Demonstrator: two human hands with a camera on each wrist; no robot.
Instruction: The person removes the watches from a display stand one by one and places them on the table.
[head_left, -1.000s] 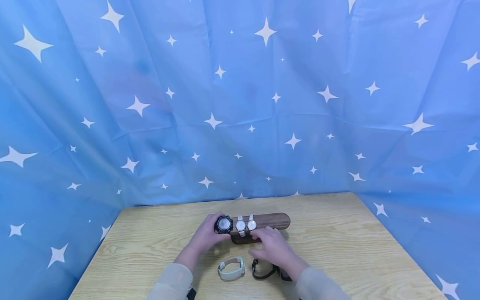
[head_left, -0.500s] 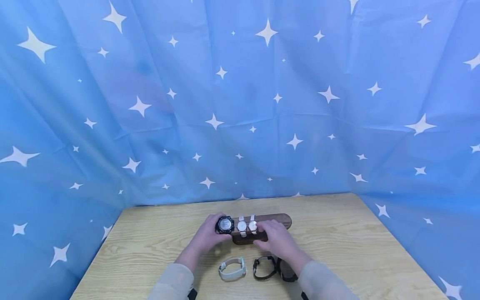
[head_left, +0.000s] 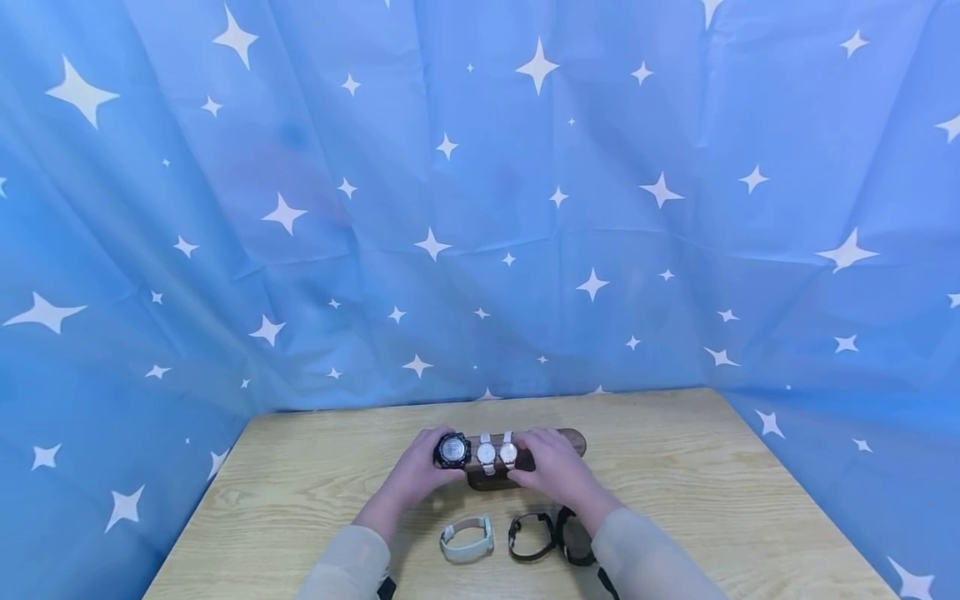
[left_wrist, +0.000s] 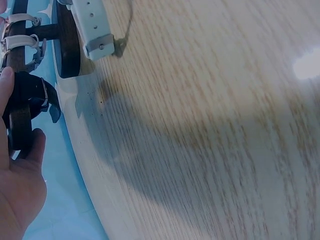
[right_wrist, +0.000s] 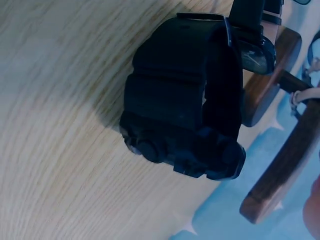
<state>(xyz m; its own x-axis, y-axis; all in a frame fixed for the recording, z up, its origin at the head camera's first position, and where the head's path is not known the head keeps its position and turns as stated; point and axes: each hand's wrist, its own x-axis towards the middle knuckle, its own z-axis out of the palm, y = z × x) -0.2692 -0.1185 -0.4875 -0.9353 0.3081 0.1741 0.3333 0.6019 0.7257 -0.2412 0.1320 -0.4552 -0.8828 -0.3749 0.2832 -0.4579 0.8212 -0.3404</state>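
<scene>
A dark wooden watch stand [head_left: 573, 438] has a raised bar over a rounded base. On the bar sit a black digital watch [head_left: 453, 450] at the left end and two white-strapped watches, the middle watch [head_left: 487, 453] and the right watch [head_left: 508, 453]. My left hand [head_left: 417, 463] holds the black watch, thumb at its near side and fingers behind; in the left wrist view the bar's end pokes out beside the thumb [left_wrist: 37, 145]. My right hand [head_left: 553, 467] pinches across the bar at the right white watch, and only a fingertip [right_wrist: 313, 212] shows in the right wrist view.
Nearer to me on the wooden table [head_left: 712, 475] lie a pale mint watch [head_left: 467, 550], a thin black-strapped watch [head_left: 529, 550] and a bulky black watch [right_wrist: 170, 100], partly behind my right forearm. A blue starry curtain [head_left: 480, 250] encloses the table's back and sides.
My right hand has moved up and rightward from the near side of the bar, its fingers now over the bar by the right white watch. The left hand keeps holding the black watch.
</scene>
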